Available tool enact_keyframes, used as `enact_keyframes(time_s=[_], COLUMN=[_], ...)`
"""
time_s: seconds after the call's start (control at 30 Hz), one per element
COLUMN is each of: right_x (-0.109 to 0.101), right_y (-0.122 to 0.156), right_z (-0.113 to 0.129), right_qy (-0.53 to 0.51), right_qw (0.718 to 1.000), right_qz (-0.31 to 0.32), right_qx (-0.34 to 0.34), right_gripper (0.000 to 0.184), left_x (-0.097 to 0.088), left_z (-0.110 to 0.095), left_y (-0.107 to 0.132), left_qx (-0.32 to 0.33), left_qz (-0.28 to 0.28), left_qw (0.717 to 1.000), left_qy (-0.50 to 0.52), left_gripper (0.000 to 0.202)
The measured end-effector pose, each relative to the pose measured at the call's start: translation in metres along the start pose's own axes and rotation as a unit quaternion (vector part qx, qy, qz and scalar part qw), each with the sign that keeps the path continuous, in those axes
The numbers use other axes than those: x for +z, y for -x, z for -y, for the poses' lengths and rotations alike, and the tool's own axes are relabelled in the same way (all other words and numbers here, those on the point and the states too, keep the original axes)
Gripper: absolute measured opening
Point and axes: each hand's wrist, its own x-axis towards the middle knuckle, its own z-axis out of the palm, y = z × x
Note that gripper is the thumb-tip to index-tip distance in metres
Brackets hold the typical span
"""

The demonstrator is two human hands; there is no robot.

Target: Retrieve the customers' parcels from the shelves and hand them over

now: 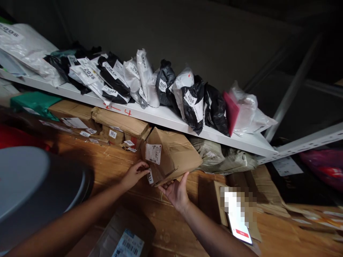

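Nearest to me, at the lower left, sits a grey round lid (24,185); a labelled parcel (125,239) lies at the bottom edge, and a phone (238,223) with a lit screen lies right of my right forearm.

Progress: the box (168,157) is already in hand but not yet clear of the stack. It sits directly below the white shelf (166,116), tipped up on its near edge, its far side tucked under the shelf front. I judge the handling to be at an early stage: the box is gripped and tilted, with its label being checked or turned toward me, and the lifting-out is not yet done.

Hands: my left hand (134,175) is pinched on the small numbered tag (150,176) at the box's lower left corner, fingertips closed on the cardboard there. My right hand (175,191) lies palm up under the box's lower edge, fingers spread and supporting it, not clenched.

Condition of the box: brown cardboard, creased and dented, with one flap bowed. A white shipping label (153,153) is stuck on its left face. Left of the box, more cardboard parcels (118,126) are wedged under the shelf. Above the box, on the shelf, stands a row of black and grey bags (191,101) with numbered tags.
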Motion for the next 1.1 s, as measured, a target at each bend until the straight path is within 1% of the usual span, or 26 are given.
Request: enact_keyframes(time_s=[0.13,0.27,0.4,0.53,0.7,0.87,0.93,1.03,1.1], right_x=[0.001,0.001,0.001,0.000,-0.001,0.003,0.004,0.005,0.006], right_y=[0.002,0.002,0.000,0.000,-0.002,-0.004,-0.003,-0.002,-0.001], right_z=[0.000,0.000,0.000,-0.001,-0.002,0.002,0.004,0.004,0.003], right_qy=[-0.003,-0.005,-0.008,-0.012,-0.012,-0.007,-0.007,-0.008,-0.009], right_qw=[1.000,1.000,1.000,1.000,1.000,1.000,1.000,1.000,1.000], right_qz=[0.001,0.005,-0.001,-0.010,-0.015,-0.015,-0.017,-0.023,-0.028], right_qx=[-0.006,-0.008,-0.003,0.006,0.008,0.006,0.006,0.005,0.004], right_gripper=[0.076,0.078,0.078,0.080,0.087,0.089,0.090,0.090,0.089], left_x=[-0.008,-0.012,-0.012,-0.014,-0.021,-0.031,-0.034,-0.039,-0.041], left_z=[-0.006,-0.011,-0.007,0.000,-0.005,-0.011,-0.012,-0.016,-0.023], left_y=[-0.009,-0.003,0.004,0.000,-0.009,0.001,0.007,0.015,0.023], left_qx=[0.050,0.109,0.145,0.160,0.194,0.239,0.239,0.209,0.195], left_qz=[0.032,0.040,0.034,0.036,0.083,0.120,0.142,0.165,0.181], left_qw=[0.997,0.987,0.978,0.972,0.958,0.933,0.925,0.927,0.926], left_qy=[-0.052,-0.107,-0.145,-0.167,-0.196,-0.240,-0.258,-0.266,-0.269], left_gripper=[0.023,0.018,0.015,0.014,0.016,0.017,0.018,0.017,0.016])
